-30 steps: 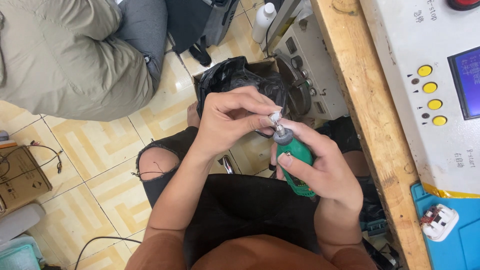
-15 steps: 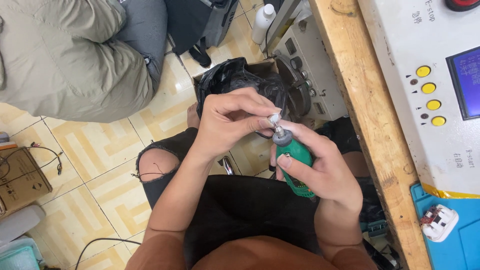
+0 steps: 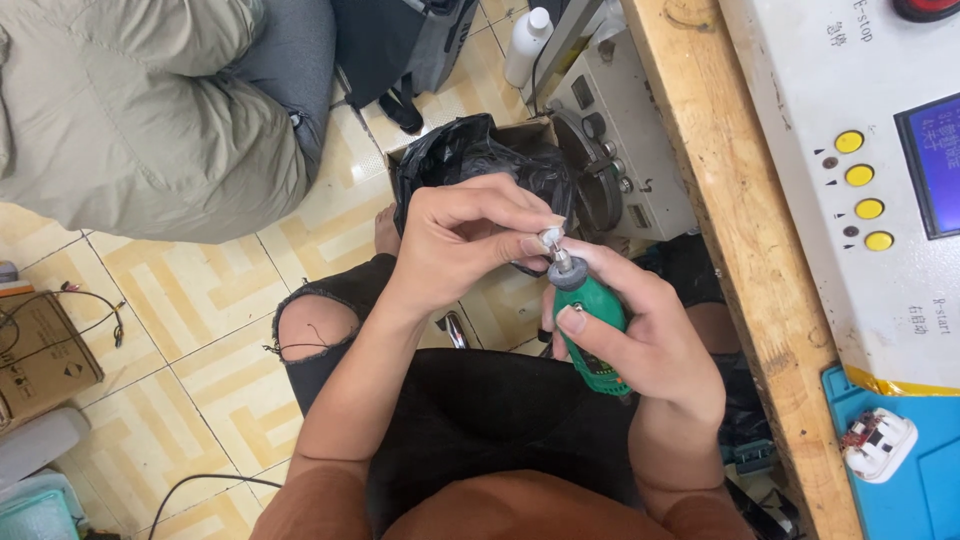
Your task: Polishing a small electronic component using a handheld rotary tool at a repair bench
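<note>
Little has moved: both hands stay locked at centre. The right hand (image 3: 640, 330) wraps the green rotary tool (image 3: 592, 325) over the lap; at eleven o'clock, the left hand (image 3: 470, 235) pinches its small bit (image 3: 549, 240). Fingertips risk nicking if the tool spins; the bit could drop into the black bag (image 3: 470, 155) beyond.

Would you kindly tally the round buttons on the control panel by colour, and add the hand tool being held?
Yellow buttons: 4
Red button: 1, cut off by the top edge
Green rotary tool: 1, in the right hand, left hand pinching its tip
Total: 6
</note>
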